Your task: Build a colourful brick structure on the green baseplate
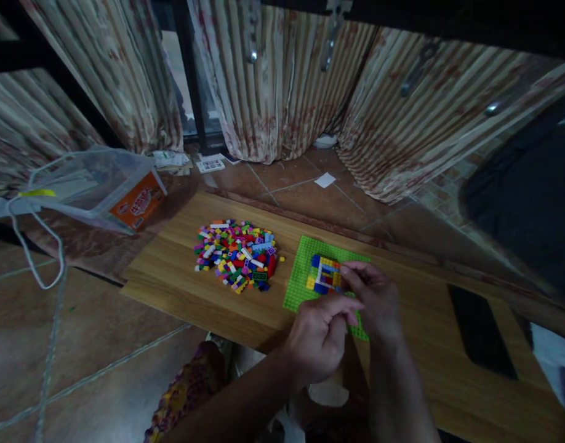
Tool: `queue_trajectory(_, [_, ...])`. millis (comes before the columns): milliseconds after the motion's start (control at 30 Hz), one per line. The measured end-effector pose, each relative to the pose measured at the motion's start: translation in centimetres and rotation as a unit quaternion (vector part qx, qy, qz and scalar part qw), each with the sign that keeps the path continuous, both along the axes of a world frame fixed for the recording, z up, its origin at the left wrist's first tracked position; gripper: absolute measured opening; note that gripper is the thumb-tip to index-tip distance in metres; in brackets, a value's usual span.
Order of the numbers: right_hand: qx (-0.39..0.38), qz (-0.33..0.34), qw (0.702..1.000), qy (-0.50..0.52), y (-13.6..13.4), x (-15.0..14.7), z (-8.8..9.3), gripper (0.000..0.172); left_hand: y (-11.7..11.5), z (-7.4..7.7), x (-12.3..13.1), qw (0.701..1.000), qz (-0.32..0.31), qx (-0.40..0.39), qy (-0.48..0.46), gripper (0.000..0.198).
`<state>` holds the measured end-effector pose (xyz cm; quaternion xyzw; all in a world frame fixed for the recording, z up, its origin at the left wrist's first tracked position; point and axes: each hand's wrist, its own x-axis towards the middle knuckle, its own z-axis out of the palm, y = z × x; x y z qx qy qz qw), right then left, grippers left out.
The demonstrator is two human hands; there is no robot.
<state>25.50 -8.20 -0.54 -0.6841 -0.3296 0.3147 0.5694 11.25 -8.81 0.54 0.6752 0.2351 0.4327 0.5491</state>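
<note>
A green studded baseplate (298, 277) lies on the wooden board. On it sits a small square build of toy building bricks (324, 274), with blue, yellow, orange, white and red pieces laid in rings. My right hand (378, 298) is closed at the build's right edge, fingertips pinched together; whatever is between them is hidden. Just in front of the build, my left hand (322, 335) is curled, its forefinger pointing right toward the right hand's fingers. I cannot make out any piece in it. Both hands cover the near right part of the baseplate.
A heap of loose mixed bricks (236, 255) lies left of the baseplate. A dark flat slab (482, 329) rests on the board (416, 344) at right. Beyond the left end stands a clear plastic bin (93, 191) with an orange label. Curtains (282, 80) hang behind.
</note>
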Motion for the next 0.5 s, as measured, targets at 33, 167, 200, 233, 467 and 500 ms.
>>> queue_trajectory(33, [-0.005,0.035,0.999,0.003,0.0,-1.0,0.2,0.024,-0.1,0.2,-0.1,1.000,-0.002,0.014,-0.008,0.034])
queue_trajectory(167, [-0.015,0.126,0.992,-0.008,-0.3,-4.4,0.5,0.019,0.2,0.8,-1.0,0.999,0.013,0.032,-0.023,0.033])
queue_trajectory(200, [-0.013,0.141,0.990,-0.019,-0.3,-4.8,0.4,0.019,0.3,0.8,-1.2,0.999,0.019,0.025,-0.026,0.034])
queue_trajectory(233, [-0.010,0.151,0.988,-0.033,-0.4,-5.1,0.4,0.018,0.4,0.9,-1.4,0.999,0.025,0.017,-0.029,0.034])
queue_trajectory(467, [0.014,0.158,0.985,-0.070,0.2,-5.1,-0.7,0.013,0.8,0.6,-1.2,0.997,0.051,-0.059,-0.009,0.038])
queue_trajectory(500, [0.019,0.158,0.985,-0.071,0.4,-5.2,-0.9,0.012,0.8,0.6,-1.1,0.996,0.051,-0.071,-0.010,0.039])
